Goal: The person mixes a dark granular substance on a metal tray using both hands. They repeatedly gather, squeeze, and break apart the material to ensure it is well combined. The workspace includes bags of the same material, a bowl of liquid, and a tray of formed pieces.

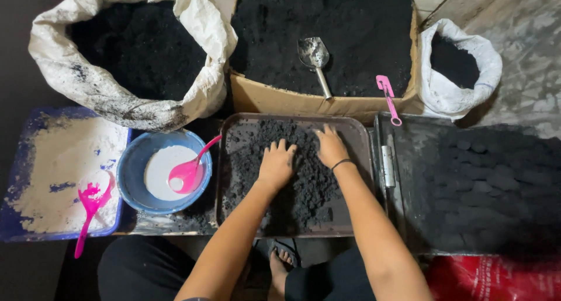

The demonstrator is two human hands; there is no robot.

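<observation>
Black powder [304, 178] under both flat palms

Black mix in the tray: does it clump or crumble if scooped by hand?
The black mix looks lumpy and loose, so it would likely crumble rather than lift whole. Both the left hand and right hand press flat into it, suggesting it yields easily. The smeared tray hints that it smudges.

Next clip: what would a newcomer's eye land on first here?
Both hands, left hand and right hand, press flat into black crumbly powder heaped on a brown tray at centre. Left of it, a bright pink ladle rests in a blue bowl of white powder. Behind, a metal scoop lies in a cardboard box of black powder.
</observation>
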